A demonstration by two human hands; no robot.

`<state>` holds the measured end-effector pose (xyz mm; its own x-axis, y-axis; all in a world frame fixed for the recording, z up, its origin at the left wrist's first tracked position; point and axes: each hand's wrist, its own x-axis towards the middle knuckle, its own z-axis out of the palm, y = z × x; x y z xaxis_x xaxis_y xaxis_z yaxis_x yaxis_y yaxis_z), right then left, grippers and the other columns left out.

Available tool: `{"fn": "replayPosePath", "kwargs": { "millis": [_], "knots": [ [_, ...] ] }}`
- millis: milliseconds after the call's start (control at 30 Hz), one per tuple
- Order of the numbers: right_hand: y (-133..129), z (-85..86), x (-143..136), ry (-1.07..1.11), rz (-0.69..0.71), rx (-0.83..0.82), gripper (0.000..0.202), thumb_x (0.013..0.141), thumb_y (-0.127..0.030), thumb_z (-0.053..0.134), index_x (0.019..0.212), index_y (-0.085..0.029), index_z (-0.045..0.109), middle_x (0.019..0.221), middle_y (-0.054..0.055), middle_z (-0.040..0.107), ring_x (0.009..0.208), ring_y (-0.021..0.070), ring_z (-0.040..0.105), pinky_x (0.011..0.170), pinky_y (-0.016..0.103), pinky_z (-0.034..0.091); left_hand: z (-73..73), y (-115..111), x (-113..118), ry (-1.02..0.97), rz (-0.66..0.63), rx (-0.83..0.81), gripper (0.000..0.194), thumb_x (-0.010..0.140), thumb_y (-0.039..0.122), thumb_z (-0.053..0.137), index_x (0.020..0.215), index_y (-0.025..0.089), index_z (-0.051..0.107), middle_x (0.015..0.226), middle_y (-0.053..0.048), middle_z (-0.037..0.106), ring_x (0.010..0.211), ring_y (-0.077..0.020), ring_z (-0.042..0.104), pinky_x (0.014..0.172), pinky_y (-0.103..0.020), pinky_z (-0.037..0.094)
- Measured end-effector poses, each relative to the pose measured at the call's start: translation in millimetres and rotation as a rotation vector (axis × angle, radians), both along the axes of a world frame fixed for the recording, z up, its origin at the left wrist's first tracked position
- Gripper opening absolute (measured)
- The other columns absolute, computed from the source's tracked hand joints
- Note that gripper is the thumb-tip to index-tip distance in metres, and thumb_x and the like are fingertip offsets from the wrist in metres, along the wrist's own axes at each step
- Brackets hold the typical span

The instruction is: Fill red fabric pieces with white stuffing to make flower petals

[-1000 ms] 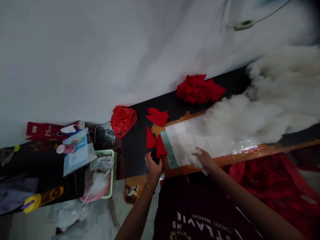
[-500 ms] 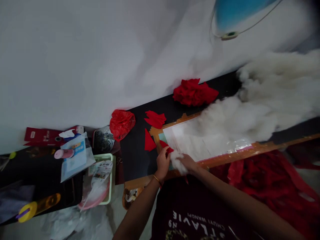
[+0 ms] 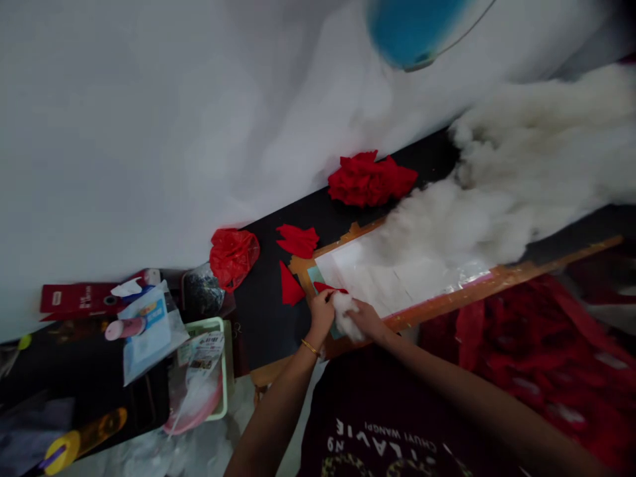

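Near the table's front edge, my left hand [image 3: 322, 314] pinches a small red cloth piece [image 3: 330, 287], much of it hidden behind the fingers. My right hand [image 3: 366, 319] is closed on a tuft of white stuffing [image 3: 346, 317] held right against the cloth. A flat red triangle of cloth [image 3: 290, 285] lies on the black tabletop to the left, and more red pieces [image 3: 298, 240] lie just behind it. To the right, a big heap of white fluffy stuffing [image 3: 457, 225] spreads over a plastic-covered sheet [image 3: 342, 262].
A pile of red cloth [image 3: 370, 179] and a red plastic bag [image 3: 233, 258] sit along the wall. Left is a lower black table [image 3: 99, 358] with packets, beside a pale green basket [image 3: 223, 371]. Red material [image 3: 527, 358] fills the space below the table at right.
My right hand's fingers have shifted on the stuffing, and the tuft now sits closer to the red cloth. The whole view has swung slightly, moving most things a little left.
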<state>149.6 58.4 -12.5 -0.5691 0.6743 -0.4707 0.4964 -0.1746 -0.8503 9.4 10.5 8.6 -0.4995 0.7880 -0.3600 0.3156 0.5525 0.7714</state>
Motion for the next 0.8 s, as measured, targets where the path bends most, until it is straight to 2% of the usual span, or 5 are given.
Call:
{"fn": "replayPosePath", "kwargs": {
  "millis": [167,333,467,567,800],
  "knots": [
    [17.0,-8.8,-7.4,-0.007,0.004,0.080,0.023,0.063,-0.008,0.051,0.079,-0.016,0.065,0.098,0.011,0.071,0.095,0.0243,0.062,0.093,0.036,0.045,17.2,4.7,3.7,-0.044,-0.116,0.129,0.022,0.086,0.027,0.057,0.097,0.020,0.074,0.099,-0.007,0.077,0.091,-0.0206,0.069,0.086,-0.033,0.050],
    [29.9,-0.6,-4.7,0.054,0.035,0.003,0.014,0.072,-0.017,0.050,0.076,-0.018,0.064,0.080,0.006,0.071,0.077,0.0197,0.061,0.076,0.031,0.050,26.6,2.9,5.5,0.067,-0.119,0.168,0.021,0.087,0.029,0.056,0.094,0.022,0.075,0.096,-0.007,0.075,0.091,-0.0219,0.066,0.088,-0.036,0.049],
    [27.9,33.8,-4.1,0.331,-0.043,-0.414,0.031,0.082,-0.034,0.050,0.106,-0.018,0.063,0.086,0.004,0.071,0.068,0.0178,0.062,0.061,0.028,0.051,28.0,2.9,1.5,0.133,0.024,0.178,0.021,0.083,0.021,0.054,0.093,0.020,0.073,0.092,-0.007,0.072,0.090,-0.0226,0.063,0.087,-0.037,0.048],
    [26.2,55.0,-7.2,0.460,-0.127,-0.634,0.040,0.081,-0.046,0.059,0.110,-0.018,0.059,0.088,0.005,0.071,0.069,0.0183,0.064,0.062,0.029,0.051,31.7,6.4,0.9,0.036,0.012,0.191,0.025,0.077,0.015,0.054,0.096,0.020,0.070,0.094,-0.006,0.072,0.089,-0.0216,0.064,0.083,-0.035,0.049],
    [28.9,40.0,-8.9,0.250,-0.172,-0.162,0.028,0.079,-0.042,0.050,0.081,-0.018,0.063,0.071,0.004,0.068,0.062,0.0179,0.058,0.058,0.028,0.047,58.7,21.5,6.4,0.019,-0.022,0.220,0.021,0.089,0.028,0.051,0.094,0.018,0.070,0.088,-0.005,0.073,0.082,-0.0187,0.065,0.078,-0.031,0.050]
  ]
}}
